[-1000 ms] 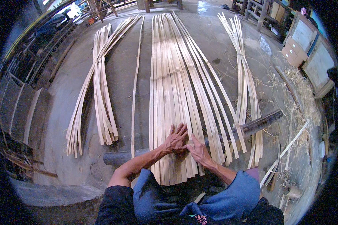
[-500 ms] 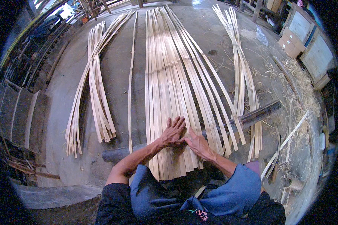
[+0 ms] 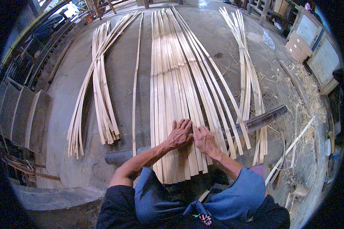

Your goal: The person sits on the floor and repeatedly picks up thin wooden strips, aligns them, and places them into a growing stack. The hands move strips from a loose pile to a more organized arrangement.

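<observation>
A broad row of long, pale bamboo strips [image 3: 168, 91] runs away from me, side by side, with the near ends close to my knees. My left hand [image 3: 180, 134] lies on top of the row, palm down, its fingers stretched forward and close together. Right beside it, my right hand [image 3: 205, 140] has its fingers bent down over a strip at the middle of the row; its thumb and fingertips are mostly hidden. Under the near part of the strips lies a dark round pole [image 3: 265, 117], set crosswise.
Crossed bundles of strips lie at the left [image 3: 99, 84] and at the right [image 3: 246, 72]. A single strip [image 3: 135, 87] lies apart, left of the row. Curly shavings [image 3: 307, 91], cardboard boxes [image 3: 297, 47] and a string roll [image 3: 299, 189] are on the right.
My right hand has moved slightly forward and its fingers, straighter before, are now bent over the strips. The fingers of my left hand have drawn closer together.
</observation>
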Motion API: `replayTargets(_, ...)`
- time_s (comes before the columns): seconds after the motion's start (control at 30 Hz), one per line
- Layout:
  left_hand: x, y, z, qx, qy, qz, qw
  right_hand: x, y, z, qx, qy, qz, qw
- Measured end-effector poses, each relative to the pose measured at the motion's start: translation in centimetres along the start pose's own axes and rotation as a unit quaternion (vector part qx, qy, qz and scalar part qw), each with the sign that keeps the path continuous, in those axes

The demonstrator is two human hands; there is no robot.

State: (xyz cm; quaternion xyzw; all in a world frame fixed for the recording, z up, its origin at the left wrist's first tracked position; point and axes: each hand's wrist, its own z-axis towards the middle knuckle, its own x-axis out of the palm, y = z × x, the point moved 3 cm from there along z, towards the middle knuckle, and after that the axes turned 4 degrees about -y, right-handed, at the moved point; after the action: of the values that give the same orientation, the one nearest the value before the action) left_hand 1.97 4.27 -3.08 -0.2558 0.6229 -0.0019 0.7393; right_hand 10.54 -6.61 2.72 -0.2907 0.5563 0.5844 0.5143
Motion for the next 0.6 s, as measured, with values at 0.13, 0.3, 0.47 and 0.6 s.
replayTargets(0.13,0.0,-0.2,0.1,-0.007,0.013,0.010,1.000,1.1,-0.9,0.4,-0.073,-0.030,-0.065,0.995)
replayTargets(0.3,-1.2,-0.6,0.3,0.000,-0.037,0.002,0.999,2.6,-1.6,-0.7,-0.009,-0.002,-0.032,0.999)
replayTargets(0.47,-1.4,0.4,2.6,-0.084,-0.029,-0.087,0.992,3.6,-1.9,-1.5,0.006,0.003,0.033,0.999)
replayTargets(0.6,-0.6,0.9,5.9,-0.146,-0.057,-0.189,0.969,3.7,-2.9,-1.1,0.009,0.004,0.063,0.998)
